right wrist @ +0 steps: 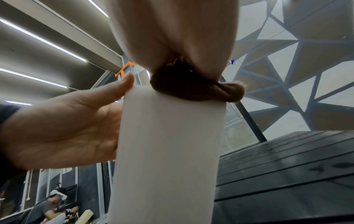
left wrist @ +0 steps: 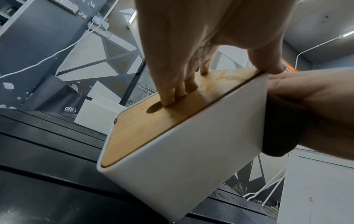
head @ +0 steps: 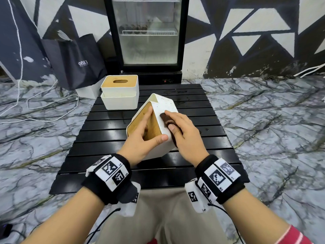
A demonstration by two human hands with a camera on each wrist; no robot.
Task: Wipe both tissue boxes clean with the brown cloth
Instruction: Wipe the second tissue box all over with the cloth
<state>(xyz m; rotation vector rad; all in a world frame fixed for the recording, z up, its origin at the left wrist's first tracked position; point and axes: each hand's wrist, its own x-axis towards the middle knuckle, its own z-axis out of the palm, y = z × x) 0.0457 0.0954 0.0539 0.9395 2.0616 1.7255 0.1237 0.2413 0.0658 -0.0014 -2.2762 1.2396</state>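
Head view: left hand (head: 140, 140) grips the tilted box (head: 163, 110), right hand (head: 184, 132) presses cloth (head: 166, 119) beneath it; hard rubbing could slip the box onto the desk (head: 105, 124).

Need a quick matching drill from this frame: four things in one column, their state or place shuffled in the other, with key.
Things:
1. near tissue box
2. far tissue box
3. brown cloth
4. left hand

States:
A. upright at the table's far left
B. pressed on a white side by the right hand
C. tilted, one edge on the black table
D. fingers in the wooden lid's slot

Pairs: 1-C, 2-A, 3-B, 4-D
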